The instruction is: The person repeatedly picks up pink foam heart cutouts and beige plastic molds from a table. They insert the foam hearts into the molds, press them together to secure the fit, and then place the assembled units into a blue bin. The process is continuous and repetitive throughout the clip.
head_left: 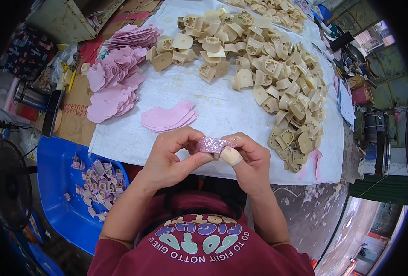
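Between my two hands, above the near edge of the table, is a small shoe heel (211,145) wrapped in glittery pink material. My left hand (172,154) grips its left end, thumb below and fingers curled over the top. My right hand (251,158) pinches the right end of the material; its thumb wears a pale beige cover. The heel's underside is mostly hidden by my fingers. Just beyond my left hand lies a small fan of pink cut pieces (169,116). Bare beige plastic heels (282,83) spread in a big heap beyond my right hand.
Taller stacks of pink pieces (114,69) stand at the far left. A blue basin (59,202) at the lower left holds several glitter-covered heels (100,184). White sheeting (176,87) covers the table. A black fan (8,179) is at the left edge, near a phone (52,113).
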A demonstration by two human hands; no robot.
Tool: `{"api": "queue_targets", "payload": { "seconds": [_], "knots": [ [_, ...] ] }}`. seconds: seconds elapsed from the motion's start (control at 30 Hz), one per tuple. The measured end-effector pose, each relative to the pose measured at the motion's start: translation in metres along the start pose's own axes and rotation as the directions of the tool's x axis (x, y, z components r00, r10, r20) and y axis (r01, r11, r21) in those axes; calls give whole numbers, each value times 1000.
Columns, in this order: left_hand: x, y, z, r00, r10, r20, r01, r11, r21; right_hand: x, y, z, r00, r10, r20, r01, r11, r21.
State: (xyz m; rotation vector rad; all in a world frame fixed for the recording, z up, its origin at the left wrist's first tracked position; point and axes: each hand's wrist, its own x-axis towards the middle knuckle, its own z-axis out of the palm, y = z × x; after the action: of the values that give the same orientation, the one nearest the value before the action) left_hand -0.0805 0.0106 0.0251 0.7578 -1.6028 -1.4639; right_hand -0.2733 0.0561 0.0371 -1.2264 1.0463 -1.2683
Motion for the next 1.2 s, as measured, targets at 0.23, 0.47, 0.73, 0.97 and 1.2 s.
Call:
{"api": "queue_targets", "payload": {
  "seconds": [0.23,0.47,0.73,0.97,1.2],
  "knots": [
    [-4,0,0,999,-41,-28,46,983,175,7,-7,-3,987,161,7,-154,954,-256],
    [-8,0,-1,995,-91,-43,94,994,63,12,-9,-10,954,272,128,-269,962,-37],
    [-13,-13,4,966,-224,-129,218,974,-60,18,9,-4,944,323,70,-316,944,-96],
    [-13,-14,7,936,-339,-93,310,921,-237,20,9,-8,941,332,69,-309,922,-232],
    [-15,-26,-8,867,-499,-4,408,713,-570,24,-6,-6,842,526,121,-520,851,-77]
  ]
}}
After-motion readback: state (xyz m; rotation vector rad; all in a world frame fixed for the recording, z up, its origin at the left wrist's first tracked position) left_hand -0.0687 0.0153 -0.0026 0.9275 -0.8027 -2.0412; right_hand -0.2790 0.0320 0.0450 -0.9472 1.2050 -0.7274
